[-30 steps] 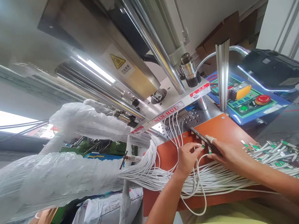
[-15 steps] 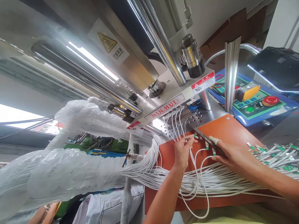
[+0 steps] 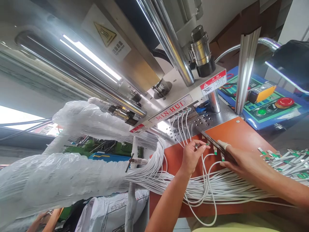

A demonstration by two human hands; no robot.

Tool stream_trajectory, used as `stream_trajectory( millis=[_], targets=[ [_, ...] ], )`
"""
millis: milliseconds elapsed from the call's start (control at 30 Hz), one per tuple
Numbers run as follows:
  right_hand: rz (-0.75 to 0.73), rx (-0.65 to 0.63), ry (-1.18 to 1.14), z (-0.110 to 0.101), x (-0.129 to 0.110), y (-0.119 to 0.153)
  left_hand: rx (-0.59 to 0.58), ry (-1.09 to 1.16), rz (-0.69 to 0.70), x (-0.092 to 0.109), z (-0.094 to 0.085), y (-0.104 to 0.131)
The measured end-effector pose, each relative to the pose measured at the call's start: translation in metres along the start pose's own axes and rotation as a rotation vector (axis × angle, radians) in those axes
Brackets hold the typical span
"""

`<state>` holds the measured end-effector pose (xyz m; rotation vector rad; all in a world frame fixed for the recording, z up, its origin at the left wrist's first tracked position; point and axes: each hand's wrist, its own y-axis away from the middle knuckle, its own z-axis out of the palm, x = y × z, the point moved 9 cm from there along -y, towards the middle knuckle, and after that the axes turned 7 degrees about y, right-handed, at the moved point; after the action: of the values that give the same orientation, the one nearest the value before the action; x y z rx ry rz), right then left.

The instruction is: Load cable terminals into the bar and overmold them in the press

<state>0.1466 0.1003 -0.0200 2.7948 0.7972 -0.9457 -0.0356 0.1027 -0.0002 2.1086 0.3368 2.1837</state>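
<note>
**Green-ended connector in your left pinch, right at the slotted bar**

And here's the small green-ended connector (image 3: 207, 144), poking out past the fingertips of your left hand (image 3: 190, 158), right up against or just beside the metal bar (image 3: 212, 138); which of the two, you can't tell from here. Thumb and forefinger are pressed together on it, and the other fingers are curled behind.

Over on the far end of that bar, your right hand (image 3: 238, 161) has it clamped, one digit along each side, a white finger cot (image 3: 223, 144) on the upper one. Two more connectors (image 3: 215, 151) sit along the bar's near edge, their white cables looping down towards you.

Beneath it all, the orange-brown board (image 3: 229, 132)! A thick bundle of white cables (image 3: 224, 187) runs across it under your forearms, ending at the right in a heap of green-and-metal ends (image 3: 285, 159).

Ahead, four cables (image 3: 183, 124) run up into the press below the MIN-HUI nameplate (image 3: 170, 110). To the right stands the blue control box (image 3: 253, 119) with its red stop button (image 3: 285, 102). Left, plastic-wrapped cables (image 3: 60, 174) sprawl, and beyond them, low down, another person's forearms (image 3: 51, 220) show.
</note>
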Motion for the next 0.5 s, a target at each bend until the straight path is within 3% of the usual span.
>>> stream_trajectory(
  millis=[200, 500],
  targets=[
    [0.007, -0.047, -0.012, 0.004, 0.003, 0.001, 0.015, -0.122, 0.052, -0.005, 0.0, 0.003],
    [0.021, -0.039, 0.033, 0.003, 0.003, 0.004, 0.087, 0.246, -0.131, -0.022, -0.004, 0.003]
  ],
)
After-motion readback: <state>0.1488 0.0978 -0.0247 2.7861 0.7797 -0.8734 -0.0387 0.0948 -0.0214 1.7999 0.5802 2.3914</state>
